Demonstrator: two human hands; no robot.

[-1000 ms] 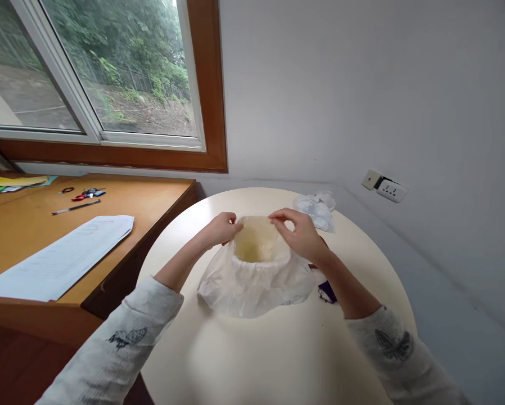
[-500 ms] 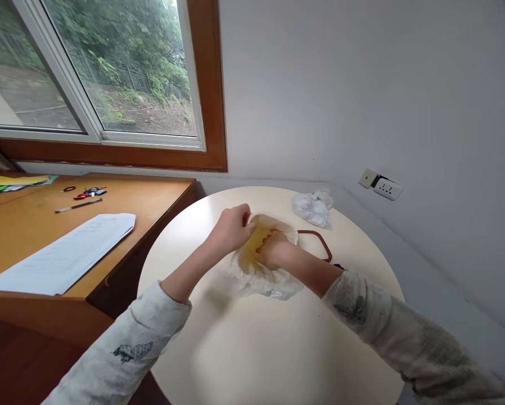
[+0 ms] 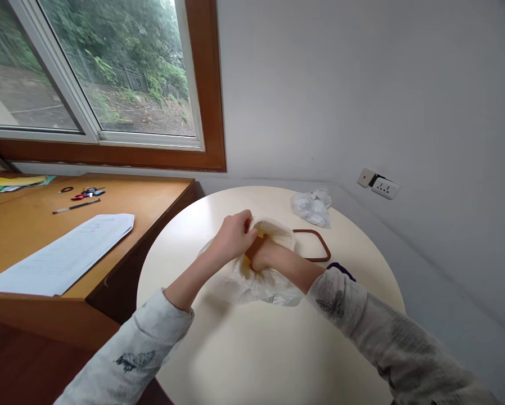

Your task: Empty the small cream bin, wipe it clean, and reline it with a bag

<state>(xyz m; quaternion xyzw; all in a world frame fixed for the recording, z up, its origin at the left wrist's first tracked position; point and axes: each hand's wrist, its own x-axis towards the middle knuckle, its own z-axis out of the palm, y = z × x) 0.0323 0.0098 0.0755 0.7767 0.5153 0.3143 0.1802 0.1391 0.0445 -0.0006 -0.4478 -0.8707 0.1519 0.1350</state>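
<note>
A small waste bin lined with a thin white plastic bag (image 3: 273, 284) stands on the round table, its mouth facing me and its inside yellowish. The bag hangs loosely over the rim. My left hand (image 3: 237, 232) pinches the bag at the rim's left side, thumb toward me. Deep in the mouth is my right hand (image 3: 263, 253), pressed inside the liner; its fingers are hidden. Just right of the bin lies a brown rounded frame (image 3: 329, 247), flat on the table and partly behind my right forearm.
A crumpled clear-white plastic bag (image 3: 312, 208) rests at the table's back right. Something dark blue (image 3: 342, 270) lies by my right sleeve. On the wooden desk (image 3: 159, 197) to the left are papers (image 3: 71, 253), a pen (image 3: 76, 206) and keys (image 3: 90, 192). A wall socket (image 3: 386, 187) is at right.
My right hand has pushed deeper into the bin and slightly left, so its fingers no longer show. My left hand stays at the rim, a little lower in view.
</note>
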